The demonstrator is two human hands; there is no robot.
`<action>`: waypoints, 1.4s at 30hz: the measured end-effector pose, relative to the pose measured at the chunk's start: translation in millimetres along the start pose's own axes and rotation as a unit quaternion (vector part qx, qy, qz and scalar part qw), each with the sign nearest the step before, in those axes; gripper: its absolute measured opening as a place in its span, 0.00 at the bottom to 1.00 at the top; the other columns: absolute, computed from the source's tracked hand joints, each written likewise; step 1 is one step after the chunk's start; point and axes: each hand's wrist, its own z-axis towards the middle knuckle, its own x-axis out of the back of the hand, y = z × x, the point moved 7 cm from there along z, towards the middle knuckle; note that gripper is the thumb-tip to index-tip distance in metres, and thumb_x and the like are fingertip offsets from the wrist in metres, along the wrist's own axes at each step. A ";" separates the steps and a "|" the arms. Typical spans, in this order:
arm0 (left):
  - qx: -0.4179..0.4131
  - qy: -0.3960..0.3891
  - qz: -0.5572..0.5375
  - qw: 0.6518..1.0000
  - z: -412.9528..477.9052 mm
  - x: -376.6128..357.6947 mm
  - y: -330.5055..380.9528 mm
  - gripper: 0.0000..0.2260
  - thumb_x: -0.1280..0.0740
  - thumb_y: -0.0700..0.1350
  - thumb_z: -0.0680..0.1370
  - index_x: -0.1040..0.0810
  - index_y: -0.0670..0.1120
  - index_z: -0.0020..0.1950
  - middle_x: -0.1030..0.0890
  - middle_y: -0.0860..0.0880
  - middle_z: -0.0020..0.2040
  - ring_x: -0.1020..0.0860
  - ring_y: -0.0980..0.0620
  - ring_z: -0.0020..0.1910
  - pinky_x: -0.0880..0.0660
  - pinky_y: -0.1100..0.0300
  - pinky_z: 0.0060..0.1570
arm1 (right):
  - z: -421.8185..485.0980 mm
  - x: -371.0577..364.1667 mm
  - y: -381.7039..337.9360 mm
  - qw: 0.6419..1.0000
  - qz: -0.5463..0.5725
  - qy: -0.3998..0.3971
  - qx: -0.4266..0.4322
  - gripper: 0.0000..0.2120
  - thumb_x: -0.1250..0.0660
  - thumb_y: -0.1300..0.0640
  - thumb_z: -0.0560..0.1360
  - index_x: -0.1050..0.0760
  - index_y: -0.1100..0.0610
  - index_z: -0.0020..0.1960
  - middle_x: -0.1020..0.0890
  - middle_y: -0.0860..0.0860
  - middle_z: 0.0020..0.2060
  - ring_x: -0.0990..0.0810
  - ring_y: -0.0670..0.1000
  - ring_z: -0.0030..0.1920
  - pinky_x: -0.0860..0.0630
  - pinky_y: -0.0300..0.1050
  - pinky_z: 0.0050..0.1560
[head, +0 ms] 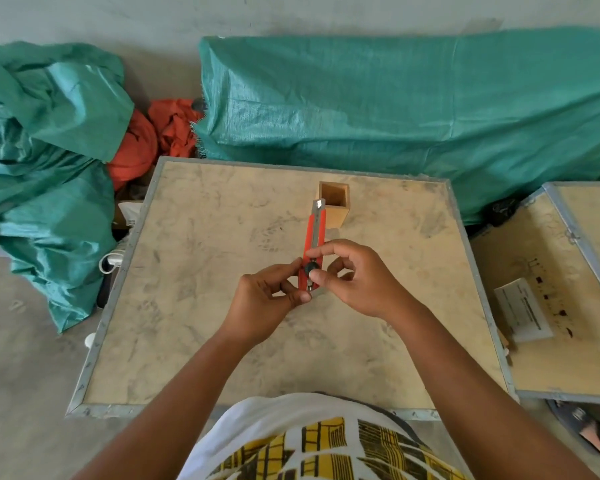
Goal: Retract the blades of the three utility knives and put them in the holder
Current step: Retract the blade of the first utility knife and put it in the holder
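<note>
Risk: both hands, left point(270, 296) and right point(355, 279), fingers clamped on the red plastic utility knife point(314, 242), may slip at its black lock wheel point(310, 267) toward the exposed blade tip point(318, 204).

Both hands over wooden board point(194, 334). Left hand point(267, 299) pinches rear end of red utility knife point(315, 237); right hand point(354, 275) fingers on its black slider knob. Knife tip points 12 o'clock, overlapping wooden holder point(336, 206) standing upright at board's far edge.

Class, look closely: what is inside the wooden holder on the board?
The wooden holder shows bare inner walls near its open top, with no knife handle sticking out. Its floor is hidden by the front wall and by the tip of the red utility knife.
</note>
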 end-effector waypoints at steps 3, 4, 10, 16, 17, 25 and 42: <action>0.000 0.000 -0.004 1.000 -2.7 -4.7 4.7 0.24 0.25 0.31 0.69 0.20 0.44 0.64 0.14 0.42 0.47 0.18 0.36 0.43 0.21 0.41 0.56 | -3.0 6.3 -1.8 1.000 0.001 0.018 0.018 0.08 0.23 0.58 0.74 0.15 0.51 0.53 0.15 0.46 0.53 0.18 0.46 0.46 0.20 0.37 0.48; -0.003 -0.003 0.002 1.000 -3.3 -6.7 6.0 0.24 0.25 0.31 0.69 0.20 0.44 0.64 0.14 0.43 0.47 0.18 0.36 0.43 0.21 0.42 0.57 | -5.2 8.7 -1.9 0.999 -0.005 0.036 0.019 0.07 0.22 0.57 0.73 0.16 0.52 0.50 0.15 0.46 0.52 0.18 0.44 0.44 0.20 0.38 0.47; -0.015 -0.018 0.026 0.999 -4.1 -15.6 12.1 0.24 0.24 0.33 0.70 0.20 0.46 0.64 0.14 0.46 0.50 0.16 0.48 0.40 0.21 0.46 0.58 | -15.0 16.7 2.9 0.999 -0.006 0.050 0.007 0.11 0.23 0.54 0.73 0.16 0.49 0.55 0.15 0.41 0.52 0.20 0.42 0.40 0.23 0.34 0.45; -0.030 -0.030 0.037 0.998 -3.0 -25.3 21.5 0.24 0.25 0.32 0.70 0.20 0.45 0.64 0.13 0.47 0.49 0.17 0.55 0.38 0.20 0.56 0.55 | -24.6 26.3 8.2 0.993 0.008 0.119 0.006 0.10 0.20 0.52 0.70 0.19 0.50 0.47 0.14 0.44 0.50 0.19 0.44 0.43 0.19 0.44 0.44; -0.031 -0.032 0.038 0.998 -1.2 -26.6 22.2 0.24 0.25 0.32 0.70 0.20 0.46 0.64 0.13 0.47 0.49 0.17 0.56 0.38 0.20 0.58 0.54 | -24.5 27.7 10.2 0.992 0.009 0.123 -0.001 0.11 0.20 0.52 0.70 0.19 0.50 0.47 0.15 0.44 0.50 0.18 0.43 0.43 0.19 0.44 0.43; -0.007 -0.055 0.038 0.998 30.6 -43.7 19.7 0.26 0.24 0.32 0.70 0.21 0.58 0.59 0.13 0.52 0.48 0.17 0.56 0.38 0.21 0.63 0.46 | -4.0 53.0 35.8 0.986 0.098 0.133 -0.035 0.13 0.27 0.59 0.78 0.18 0.54 0.62 0.13 0.49 0.55 0.14 0.46 0.51 0.15 0.46 0.52; 0.078 -0.031 0.213 0.974 239.8 -58.2 -41.2 0.30 0.23 0.41 0.71 0.28 0.50 0.71 0.19 0.52 0.62 0.21 0.53 0.61 0.24 0.55 0.61 | 174.3 121.4 126.7 0.966 0.016 0.252 -0.058 0.13 0.24 0.64 0.73 0.14 0.55 0.57 0.12 0.52 0.54 0.12 0.52 0.51 0.15 0.50 0.56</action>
